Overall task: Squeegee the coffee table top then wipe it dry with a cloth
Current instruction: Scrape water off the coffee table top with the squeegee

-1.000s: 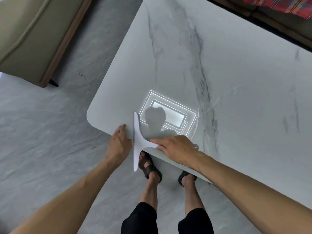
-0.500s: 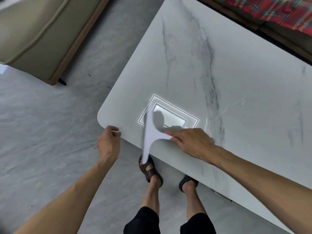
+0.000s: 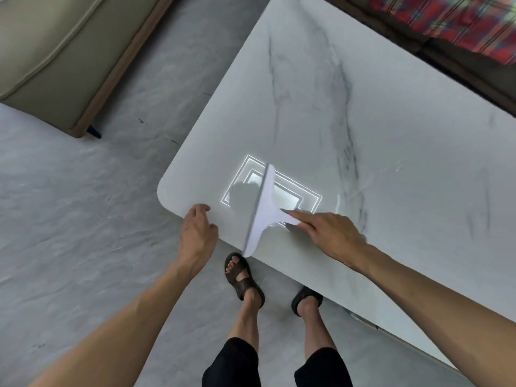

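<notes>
A white squeegee (image 3: 264, 212) lies across the near left corner of the white marble coffee table top (image 3: 349, 115), its blade running from the bright ceiling-light reflection down to the table's near edge. My right hand (image 3: 326, 234) grips its handle, index finger stretched along it. My left hand (image 3: 196, 233) hovers at the table's near edge beside the rounded corner, fingers loosely curled and holding nothing. Thin water streaks glint on the top to the right of the squeegee. No cloth is in view.
A beige sofa (image 3: 55, 57) with a wooden base stands at the upper left on the grey marble floor (image 3: 69, 233). A red plaid fabric (image 3: 452, 20) lies beyond the table's far edge. My sandalled feet (image 3: 245, 277) stand under the near edge.
The squeegee has slid farther onto the table, away from the corner and toward the light reflection. My left hand came off the table edge and has moved back near it.
</notes>
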### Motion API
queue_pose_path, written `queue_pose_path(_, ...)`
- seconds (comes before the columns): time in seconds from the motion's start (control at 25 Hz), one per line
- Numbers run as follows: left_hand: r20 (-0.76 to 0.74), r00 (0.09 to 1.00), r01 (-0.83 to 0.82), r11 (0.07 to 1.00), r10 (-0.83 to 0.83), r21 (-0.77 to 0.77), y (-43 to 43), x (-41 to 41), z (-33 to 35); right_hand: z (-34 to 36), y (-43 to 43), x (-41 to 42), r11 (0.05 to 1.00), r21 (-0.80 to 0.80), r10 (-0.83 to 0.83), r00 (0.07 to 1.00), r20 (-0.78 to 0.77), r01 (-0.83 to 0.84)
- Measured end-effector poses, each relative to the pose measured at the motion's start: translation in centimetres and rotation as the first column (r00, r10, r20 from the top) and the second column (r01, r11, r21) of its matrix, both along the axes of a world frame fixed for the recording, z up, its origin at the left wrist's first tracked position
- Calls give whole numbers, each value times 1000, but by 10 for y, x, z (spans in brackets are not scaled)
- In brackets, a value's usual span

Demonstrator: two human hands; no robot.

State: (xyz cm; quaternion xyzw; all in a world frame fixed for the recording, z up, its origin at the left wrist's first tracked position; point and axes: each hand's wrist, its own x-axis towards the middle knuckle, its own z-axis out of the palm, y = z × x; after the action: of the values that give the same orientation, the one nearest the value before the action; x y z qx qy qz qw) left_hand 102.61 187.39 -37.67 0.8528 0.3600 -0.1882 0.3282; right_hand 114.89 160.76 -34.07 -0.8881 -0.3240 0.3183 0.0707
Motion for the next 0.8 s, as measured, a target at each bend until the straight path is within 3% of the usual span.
queue_pose_path(0.12, 35, 982, 186, 980, -184, -71, -44, 12, 2, 16, -88, -3, 980, -146, -130, 991, 34, 134)
queue_pose_path(0.28, 18, 949, 315, 943, -315, -110, -94, 24, 3, 36, -178, -8, 911, -308, -260, 962, 89, 275)
queue_pose_path(0.36, 19, 940, 342, 932, -342, -118, -113, 27, 3, 47, -199, -14, 896, -308, -300, 947, 110, 320)
queue_pose_path(0.44, 12, 952, 304, 946, -305, -115, -124, 28, 2, 52, -196, -20, 921, -212, -312, 944, 103, 328)
queue_pose_path(0.52, -2, 972, 232, 967, -234, -108, -129, 23, 2, 50, -167, -29, 961, -95, -258, 966, 16, 258)
queue_pose_path(0.64, -45, 984, 170, 981, -175, -97, -134, 10, 3, 26, -111, -52, 999, 3, -50, 989, -137, 51)
queue_pose_path(0.72, -77, 986, 142, 986, -149, -91, -138, 2, 4, 7, -89, -65, 994, 34, 109, 982, -152, -105)
queue_pose_path(0.8, -84, 985, 143, 987, -150, -80, -148, -3, 4, -6, -98, -67, 990, 37, 143, 982, -121, -139)
